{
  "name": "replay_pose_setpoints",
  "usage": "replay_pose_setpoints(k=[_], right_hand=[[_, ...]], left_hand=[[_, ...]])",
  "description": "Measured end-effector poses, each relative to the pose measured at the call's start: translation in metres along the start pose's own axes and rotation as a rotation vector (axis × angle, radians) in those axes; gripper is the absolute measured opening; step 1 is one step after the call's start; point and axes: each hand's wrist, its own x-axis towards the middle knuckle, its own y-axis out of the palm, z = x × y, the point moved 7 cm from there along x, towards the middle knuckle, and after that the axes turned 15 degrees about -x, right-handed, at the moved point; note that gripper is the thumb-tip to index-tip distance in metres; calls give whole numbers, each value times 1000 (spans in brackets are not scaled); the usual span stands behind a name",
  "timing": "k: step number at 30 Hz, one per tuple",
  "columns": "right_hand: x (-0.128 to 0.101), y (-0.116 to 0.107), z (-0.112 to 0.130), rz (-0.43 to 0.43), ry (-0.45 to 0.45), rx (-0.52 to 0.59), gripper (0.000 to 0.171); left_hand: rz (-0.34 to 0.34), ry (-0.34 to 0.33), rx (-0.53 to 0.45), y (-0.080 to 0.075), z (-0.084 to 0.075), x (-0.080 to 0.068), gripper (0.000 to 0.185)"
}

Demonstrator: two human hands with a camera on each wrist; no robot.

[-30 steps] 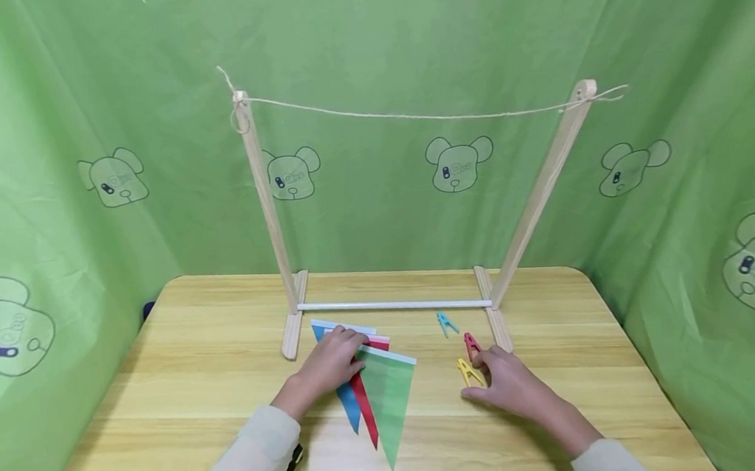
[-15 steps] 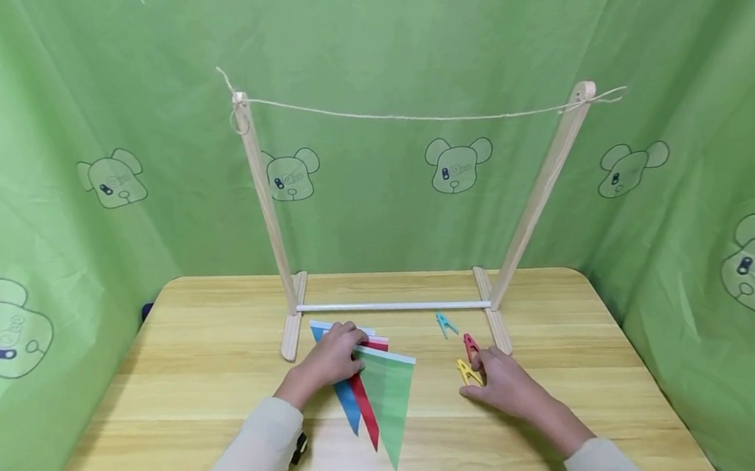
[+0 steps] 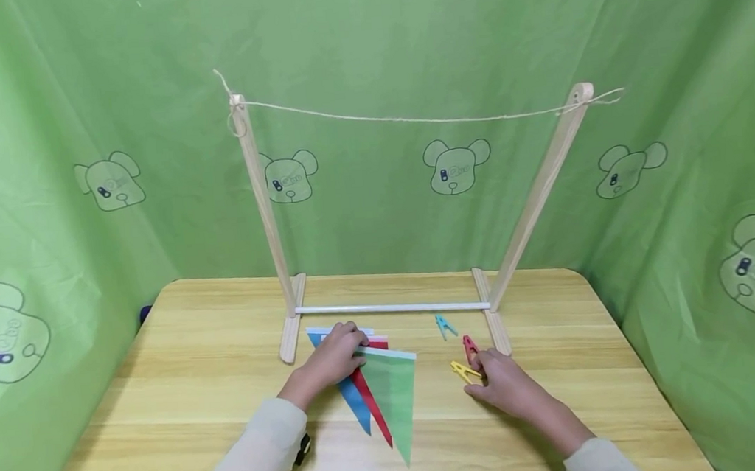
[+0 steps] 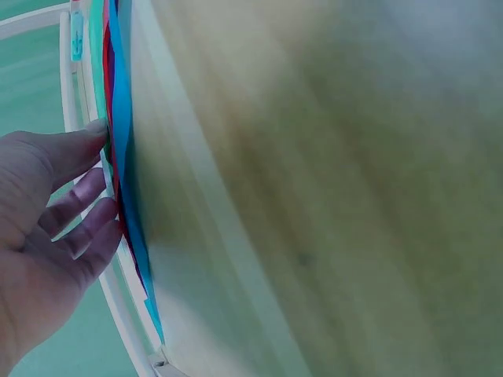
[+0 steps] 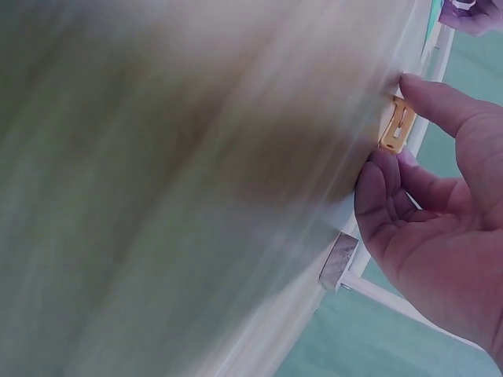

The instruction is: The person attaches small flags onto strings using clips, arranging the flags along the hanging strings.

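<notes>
In the head view my left hand grips the upper edges of several fanned-out cloth pennants: a green one in front, then a red one and a blue one. The left wrist view has the thumb against the green cloth, with the blue pennant along the table side. Further right, my right hand pinches a yellow clothespin between thumb and fingers, low over the table. Just beyond its fingers lies a red clothespin. A light blue clothespin lies farther back.
Behind the hands stands a wooden frame with a left post, a right post and a white bottom rod. A thin string sags between the post tops. Green curtains enclose the wooden table.
The yellow clothespin has turned in my right fingers, its tip swinging left. The pennants' lower points have swung right together under my left hand. The red and light blue clothespins stay put.
</notes>
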Motion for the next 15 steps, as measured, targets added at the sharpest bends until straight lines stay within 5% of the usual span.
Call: replay_pose_setpoints(k=[15], right_hand=[[0,0,0,21,8,21,32]], left_hand=[[18,-30,-88,-1,1,2,12]])
